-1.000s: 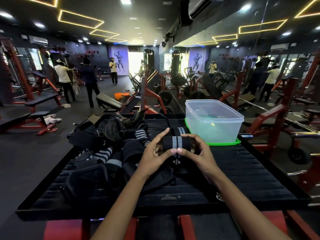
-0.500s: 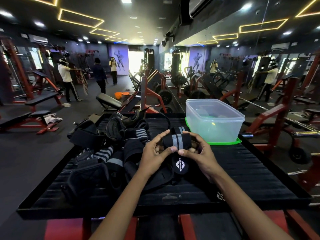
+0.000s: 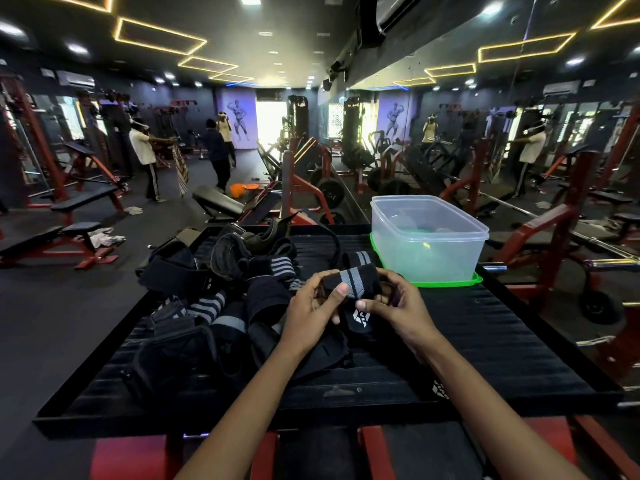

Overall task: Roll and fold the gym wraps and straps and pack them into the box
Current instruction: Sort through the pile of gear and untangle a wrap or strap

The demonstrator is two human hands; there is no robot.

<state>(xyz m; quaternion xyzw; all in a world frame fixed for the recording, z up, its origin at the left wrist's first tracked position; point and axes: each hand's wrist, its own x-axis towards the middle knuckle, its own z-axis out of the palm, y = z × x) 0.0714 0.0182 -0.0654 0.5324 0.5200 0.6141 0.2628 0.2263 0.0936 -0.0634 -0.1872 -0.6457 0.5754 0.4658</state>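
Since a second ago you have turned the rolled black wrist wrap with two grey stripes (image 3: pixel 351 284) so its loose tail, marked with a white logo, now hangs down toward you between your hands instead of being tucked under. Your left hand (image 3: pixel 313 311) grips the roll's left end, thumb pressed on top near the grey stripes and fingers curled beneath. Your right hand (image 3: pixel 398 306) pinches the right end, thumb on the front just above the hanging tail, fingers wrapped behind. You hold the roll just above the black ribbed platform (image 3: pixel 485 341), near its middle and a little left of the box.

That clear plastic rectangular box (image 3: pixel 429 244) stands open at the far right of the platform, on its bright green lid (image 3: pixel 446 281), well within reach. What lies inside it is too faint to tell.

Left of your hands sits the heap of black and grey-striped wraps and straps (image 3: pixel 221 282), loose and overlapping, spreading from the far edge to the near left. A second striped roll (image 3: pixel 358 258) lies just behind the one you hold.

Beyond the platform are red-framed gym benches (image 3: pixel 69 233), and people (image 3: pixel 145 161) stand on the dark floor at the far left.
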